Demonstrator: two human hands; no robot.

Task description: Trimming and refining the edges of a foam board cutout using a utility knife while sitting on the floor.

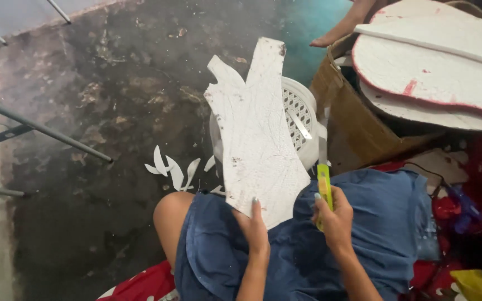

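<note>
Seen from above, over a lap in blue shorts (364,223). Left hand (255,226) closed in a firm grip on the lower edge of a white foam sheet (255,139), thumb on the near face, sheet propped on the left thigh and rising away from the grip toward the floor. Sheet already cut to an irregular outline: two prongs at the far end, a narrowed waist, a flared base nearest the grip. Face covered in fine cracks.

Right hand (336,220) wrapped tight around the yellow-green handle of a utility knife (323,167), long blade extended up and away from the grip, running just beside the sheet's right edge; contact with the foam possibly there, hard to tell at this angle.

Work seemingly well along: outline largely shaped, thin white offcuts (171,170) lying on the dark floor (96,111) beyond the left grip. Right edge apparently the part in hand.

Behind the sheet, a white plastic stool (302,117). Beyond the right grip, a cardboard box (352,122) holding larger white foam boards (436,72) with red-stained edges.
</note>
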